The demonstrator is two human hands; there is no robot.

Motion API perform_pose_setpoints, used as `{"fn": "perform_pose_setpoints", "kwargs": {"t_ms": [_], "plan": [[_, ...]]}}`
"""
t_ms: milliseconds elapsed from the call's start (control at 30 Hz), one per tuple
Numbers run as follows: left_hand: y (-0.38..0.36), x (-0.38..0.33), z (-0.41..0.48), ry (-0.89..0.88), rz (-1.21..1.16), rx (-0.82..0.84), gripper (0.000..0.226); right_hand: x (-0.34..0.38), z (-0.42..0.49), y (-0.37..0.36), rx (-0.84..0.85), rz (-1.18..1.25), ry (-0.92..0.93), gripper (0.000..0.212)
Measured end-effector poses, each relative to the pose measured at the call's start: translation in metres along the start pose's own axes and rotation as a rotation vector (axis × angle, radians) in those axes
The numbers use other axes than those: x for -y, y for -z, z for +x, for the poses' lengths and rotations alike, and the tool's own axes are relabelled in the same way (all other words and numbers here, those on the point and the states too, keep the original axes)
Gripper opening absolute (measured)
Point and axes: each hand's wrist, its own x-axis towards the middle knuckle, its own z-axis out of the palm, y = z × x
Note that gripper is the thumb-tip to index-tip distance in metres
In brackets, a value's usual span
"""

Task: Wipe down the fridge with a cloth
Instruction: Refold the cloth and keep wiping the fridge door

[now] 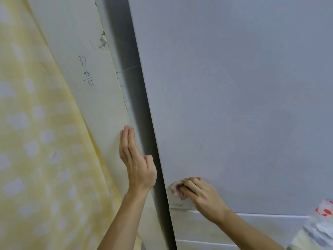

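Observation:
The pale grey fridge door (234, 96) fills the right of the head view. My right hand (200, 193) grips a small bunched pink and tan cloth (175, 189) and holds it against the door's lower left corner, just above the seam to the lower door. Most of the cloth is hidden under my fingers. My left hand (135, 159) lies flat, fingers straight and together, against the cream wall panel (90, 105) left of the fridge.
A dark narrow gap (137, 98) runs between wall and fridge. A yellow checked curtain (36, 141) hangs at the left. Handwritten numbers (86, 71) mark the wall. A white and red plastic bag (322, 222) sits at the lower right.

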Motion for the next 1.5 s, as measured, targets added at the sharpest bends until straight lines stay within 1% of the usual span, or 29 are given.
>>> {"fn": "perform_pose_setpoints", "kwargs": {"t_ms": [67,100,167,267,367,433,467,533,633,700,733,800,867,933,967,1067,1167,1200,1267,1333,1400,1433,1500], "plan": [[-0.001,-0.002,-0.002,-0.003,-0.002,-0.001,0.087,-0.007,0.005,0.014,-0.049,0.016,-0.032,0.02],[-0.003,-0.004,-0.003,-0.003,-0.008,0.0,0.087,-0.01,0.012,0.026,-0.103,0.015,-0.057,0.022],[-0.006,-0.006,-0.003,0.0,-0.016,0.002,0.087,-0.018,0.036,0.055,-0.252,-0.006,-0.11,0.029],[-0.009,-0.008,-0.002,0.006,-0.017,-0.009,0.087,-0.03,0.097,0.108,-0.526,-0.089,-0.197,0.035],[-0.008,-0.008,-0.001,0.006,-0.012,0.002,0.088,-0.033,0.16,0.141,-0.754,-0.081,-0.314,0.03],[-0.008,-0.006,-0.001,0.009,-0.008,0.034,0.087,-0.029,0.181,0.142,-0.834,-0.059,-0.362,0.024],[-0.008,-0.004,-0.001,0.009,-0.005,0.047,0.085,-0.026,0.183,0.136,-0.838,-0.065,-0.354,0.023],[-0.01,0.001,-0.001,-0.009,0.005,0.062,0.078,-0.02,0.169,0.114,-0.762,-0.088,-0.267,0.023],[-0.015,0.007,-0.001,-0.049,0.037,0.052,0.068,-0.018,0.113,0.068,-0.482,-0.069,-0.064,0.023],[-0.02,0.008,-0.001,-0.064,0.041,0.041,0.066,-0.02,0.067,0.045,-0.309,-0.035,0.009,0.024],[-0.023,0.007,-0.001,-0.061,0.038,0.043,0.067,-0.022,0.048,0.039,-0.25,-0.029,0.029,0.022],[-0.026,0.005,-0.002,-0.045,0.042,0.051,0.071,-0.028,0.022,0.04,-0.187,-0.035,0.047,0.019],[-0.03,0.0,-0.002,-0.029,0.06,0.04,0.075,-0.039,0.013,0.057,-0.177,-0.044,0.041,0.02],[-0.034,-0.008,-0.001,0.001,0.078,0.017,0.078,-0.049,0.019,0.088,-0.23,-0.068,-0.004,0.022],[-0.036,-0.012,-0.001,0.019,0.081,0.007,0.079,-0.054,0.027,0.106,-0.288,-0.087,-0.045,0.024],[-0.042,-0.023,-0.001,0.031,0.086,-0.011,0.077,-0.078,0.055,0.162,-0.561,-0.154,-0.26,0.022],[-0.044,-0.028,0.0,0.034,0.092,-0.015,0.075,-0.102,0.092,0.21,-0.864,-0.146,-0.505,0.027],[-0.044,-0.028,0.0,0.04,0.093,-0.018,0.075,-0.105,0.107,0.222,-0.942,-0.134,-0.555,0.028],[-0.042,-0.03,0.002,0.045,0.101,-0.023,0.074,-0.104,0.142,0.235,-1.047,-0.089,-0.596,0.03],[-0.039,-0.03,0.002,0.035,0.105,-0.018,0.073,-0.096,0.174,0.239,-1.104,-0.06,-0.587,0.029],[-0.037,-0.03,0.002,0.004,0.096,-0.008,0.073,-0.084,0.199,0.234,-1.081,-0.06,-0.505,0.026],[-0.037,-0.03,0.003,-0.014,0.086,0.0,0.075,-0.076,0.207,0.228,-1.027,-0.069,-0.447,0.024],[-0.037,-0.03,0.005,-0.012,0.057,0.002,0.083,-0.057,0.212,0.206,-0.862,-0.079,-0.335,0.022]]}}
